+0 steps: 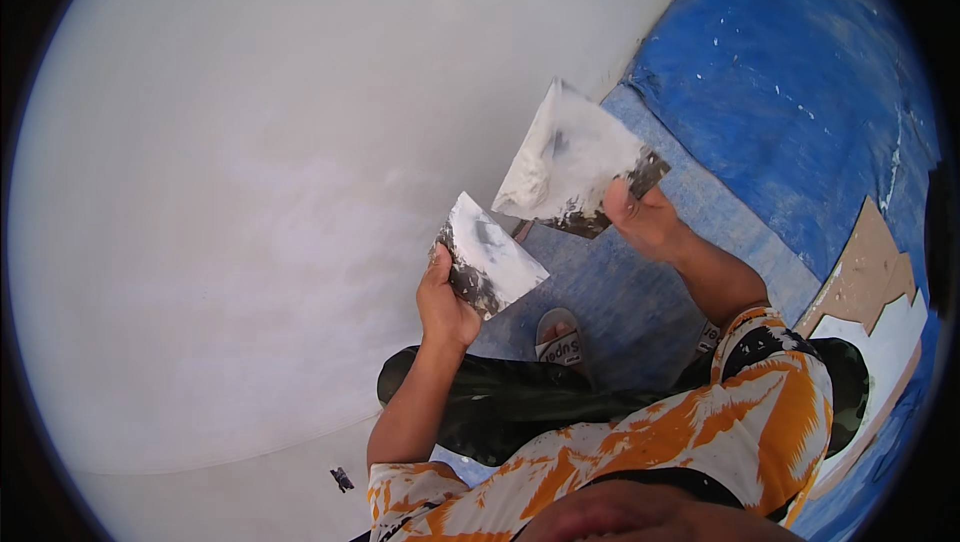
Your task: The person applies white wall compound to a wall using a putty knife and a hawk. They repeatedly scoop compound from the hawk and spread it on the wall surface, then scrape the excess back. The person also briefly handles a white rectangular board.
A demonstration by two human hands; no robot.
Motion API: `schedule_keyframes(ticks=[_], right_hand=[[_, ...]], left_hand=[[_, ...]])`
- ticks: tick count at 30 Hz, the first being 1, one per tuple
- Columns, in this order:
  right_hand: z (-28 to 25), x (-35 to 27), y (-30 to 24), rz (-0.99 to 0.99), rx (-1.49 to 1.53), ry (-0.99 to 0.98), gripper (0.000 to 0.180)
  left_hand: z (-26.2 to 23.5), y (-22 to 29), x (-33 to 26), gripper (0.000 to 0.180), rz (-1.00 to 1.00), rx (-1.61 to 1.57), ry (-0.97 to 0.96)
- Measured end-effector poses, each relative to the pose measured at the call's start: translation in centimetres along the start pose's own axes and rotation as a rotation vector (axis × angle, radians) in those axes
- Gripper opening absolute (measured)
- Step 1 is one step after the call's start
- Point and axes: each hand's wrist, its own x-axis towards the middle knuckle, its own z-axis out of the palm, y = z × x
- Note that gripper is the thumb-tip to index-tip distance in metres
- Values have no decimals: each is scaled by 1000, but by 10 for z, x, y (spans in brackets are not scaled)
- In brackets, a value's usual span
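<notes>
Two putty blades, one per hand. Left hand (445, 302) grips the smaller blade (490, 257); right hand (640, 222) grips the larger blade (570, 157), raised just beside it, before the white wall (250, 192). Both coated white, probably filler. Blue floor sheet (780, 72); one cardboard piece (865, 272) right.

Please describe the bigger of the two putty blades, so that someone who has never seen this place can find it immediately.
Start from the large white wall and go right to its edge with the blue floor sheet. There the right hand holds the wide blade, smeared with white putty. It is larger and higher than the small blade in the left hand.
</notes>
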Motion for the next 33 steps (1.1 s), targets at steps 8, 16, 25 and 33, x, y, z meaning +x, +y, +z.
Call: schedule_keyframes(ticks=[8, 16, 25, 33], right_hand=[[10, -18, 60, -211, -1094, -394, 70], [-136, 32, 181, 463, -212, 1075, 48], [-196, 67, 216, 188, -652, 1255, 56], [-44, 91, 195, 458, -758, 1065, 69]], left_hand=[[-8, 36, -23, 33, -86, 46, 48], [-12, 86, -72, 20, 364, -146, -49], [10, 95, -101, 25, 471, -71, 164], [17, 103, -104, 25, 411, -42, -95]])
